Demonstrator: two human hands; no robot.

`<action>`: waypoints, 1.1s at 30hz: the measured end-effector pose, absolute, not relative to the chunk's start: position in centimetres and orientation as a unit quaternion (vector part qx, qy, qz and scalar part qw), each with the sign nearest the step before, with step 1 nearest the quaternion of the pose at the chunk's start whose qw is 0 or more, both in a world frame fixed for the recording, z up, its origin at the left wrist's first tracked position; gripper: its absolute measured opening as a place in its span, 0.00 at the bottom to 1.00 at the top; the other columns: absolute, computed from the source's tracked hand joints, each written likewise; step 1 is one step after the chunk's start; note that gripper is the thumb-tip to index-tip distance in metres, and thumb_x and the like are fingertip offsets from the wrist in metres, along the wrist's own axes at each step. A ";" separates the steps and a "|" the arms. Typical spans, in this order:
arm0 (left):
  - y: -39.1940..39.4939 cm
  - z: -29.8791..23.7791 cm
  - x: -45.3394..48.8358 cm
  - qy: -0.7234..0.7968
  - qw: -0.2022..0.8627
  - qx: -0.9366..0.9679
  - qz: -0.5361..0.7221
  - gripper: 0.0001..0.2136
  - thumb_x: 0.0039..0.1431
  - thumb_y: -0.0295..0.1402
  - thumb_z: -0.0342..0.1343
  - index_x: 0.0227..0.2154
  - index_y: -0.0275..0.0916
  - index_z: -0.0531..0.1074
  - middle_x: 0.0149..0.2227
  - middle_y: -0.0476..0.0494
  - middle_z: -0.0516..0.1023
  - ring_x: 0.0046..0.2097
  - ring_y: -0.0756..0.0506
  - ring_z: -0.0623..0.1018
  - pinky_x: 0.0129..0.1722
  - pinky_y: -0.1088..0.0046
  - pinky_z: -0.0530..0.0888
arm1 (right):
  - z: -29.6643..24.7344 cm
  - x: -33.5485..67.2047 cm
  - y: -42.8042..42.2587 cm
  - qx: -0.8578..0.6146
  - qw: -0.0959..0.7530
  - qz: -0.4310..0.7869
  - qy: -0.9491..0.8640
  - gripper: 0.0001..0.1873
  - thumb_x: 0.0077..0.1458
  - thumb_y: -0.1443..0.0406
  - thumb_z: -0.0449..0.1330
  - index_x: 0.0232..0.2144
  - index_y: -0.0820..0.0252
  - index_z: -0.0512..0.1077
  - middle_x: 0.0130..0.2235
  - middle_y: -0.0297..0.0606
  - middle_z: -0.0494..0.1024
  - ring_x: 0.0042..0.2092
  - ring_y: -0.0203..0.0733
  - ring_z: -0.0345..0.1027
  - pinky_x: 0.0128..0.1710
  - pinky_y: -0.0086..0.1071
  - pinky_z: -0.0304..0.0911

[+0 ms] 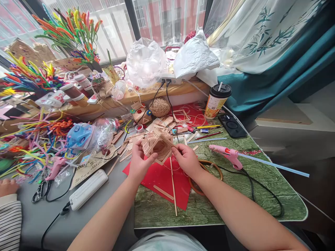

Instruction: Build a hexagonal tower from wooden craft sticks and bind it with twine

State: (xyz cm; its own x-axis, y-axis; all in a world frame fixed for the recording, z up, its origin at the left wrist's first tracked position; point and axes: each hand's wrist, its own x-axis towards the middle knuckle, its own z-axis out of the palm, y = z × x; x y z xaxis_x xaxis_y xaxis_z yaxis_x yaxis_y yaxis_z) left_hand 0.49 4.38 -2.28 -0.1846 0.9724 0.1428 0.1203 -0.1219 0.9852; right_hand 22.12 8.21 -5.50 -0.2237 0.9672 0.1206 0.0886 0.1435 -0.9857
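Both my hands hold a small hexagonal box built of wooden craft sticks (159,144) a little above a red sheet (163,179). My left hand (139,163) grips its left side with fingers curled. My right hand (186,158) pinches its right edge. Loose wooden sticks (172,184) lie on the red sheet under the box. A pink hot glue gun (227,155) with a clear glue stick rests on the green mat (235,195) to the right of my right hand.
A twine ball (159,106), a lidded cup (217,99) and a black phone (231,125) stand behind. Pipe cleaners (36,136), scissors (42,190) and a white power strip (87,188) fill the left. Another person's hand and striped sleeve (9,209) show at far left.
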 end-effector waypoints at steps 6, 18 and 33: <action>4.2 -0.9 -2.0 0.557 0.424 0.562 0.440 0.37 0.52 0.45 0.75 0.61 0.42 0.66 0.59 0.35 0.77 0.61 0.33 0.78 0.61 0.53 0.76 | -4.9 22.2 7.8 -0.449 0.431 0.419 -0.662 0.19 0.70 0.54 0.58 0.28 0.56 0.70 0.27 0.31 0.68 0.30 0.39 0.61 0.32 0.34 0.55; 3.7 3.2 -2.9 0.569 0.284 0.727 0.259 0.42 0.53 0.40 0.74 0.69 0.45 0.63 0.68 0.37 0.72 0.69 0.31 0.72 0.69 0.50 0.70 | -4.7 22.2 7.4 -0.397 0.412 0.310 -0.760 0.14 0.73 0.59 0.54 0.36 0.56 0.73 0.33 0.37 0.72 0.38 0.45 0.67 0.38 0.37 0.58; 3.9 -1.9 -2.7 0.551 0.338 0.666 0.371 0.40 0.53 0.41 0.75 0.66 0.45 0.64 0.66 0.34 0.73 0.68 0.31 0.73 0.67 0.50 0.71 | -3.8 22.7 7.1 -0.411 0.420 0.249 -0.770 0.16 0.74 0.55 0.53 0.33 0.54 0.67 0.33 0.37 0.71 0.38 0.45 0.65 0.38 0.37 0.57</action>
